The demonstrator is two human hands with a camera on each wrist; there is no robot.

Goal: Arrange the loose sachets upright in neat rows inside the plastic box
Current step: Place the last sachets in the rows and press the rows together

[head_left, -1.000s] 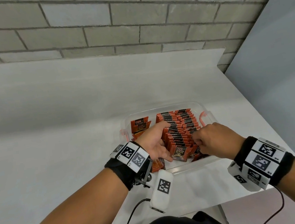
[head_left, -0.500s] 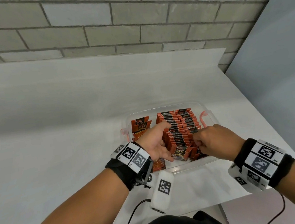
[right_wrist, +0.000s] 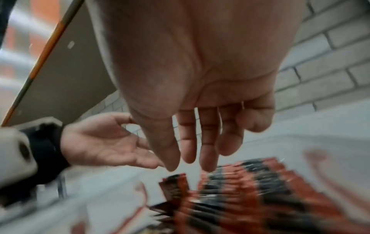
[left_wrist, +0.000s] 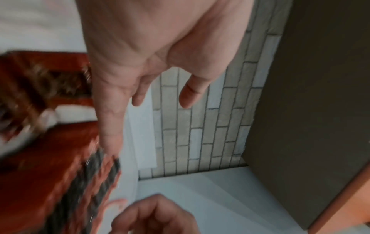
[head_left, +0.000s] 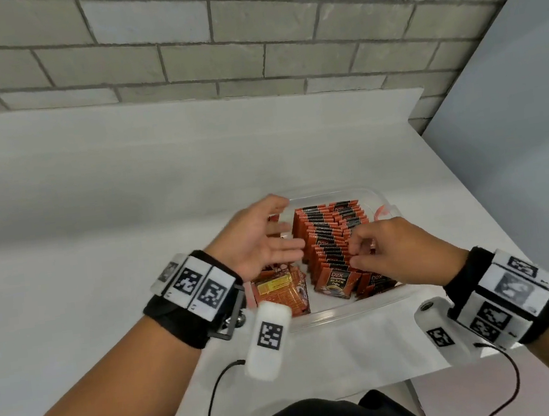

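Half a second ago the left hand (head_left: 259,235) lay curled against the left side of the upright sachet rows (head_left: 332,235); now it has lifted off them and hangs over the left part of the plastic box (head_left: 340,313), palm turned toward the rows, fingers straight and spread, holding nothing. The right hand (head_left: 397,248) has also come up a little from the near end of the rows, where its fingers were buried among the packets before. Its fingers now hang loosely bent above the right-hand row, thumb and fingertips close together (the right wrist view shows them extended, pointing down at the packet tops, with nothing between them).

The sachets stand on edge in two packed rows running from the near wall of the box toward the far one, orange with black bands. A few loose sachets (head_left: 281,294) lie flat in the near-left part of the box, beside the rows. The box sits on the white surface (head_left: 97,228), near its right edge.

The left hand hides the far-left part of the box, so what stands there cannot be told. Both wrist views are smeared with motion blur; the packets in them show only as orange and black streaks, and their print is unreadable.
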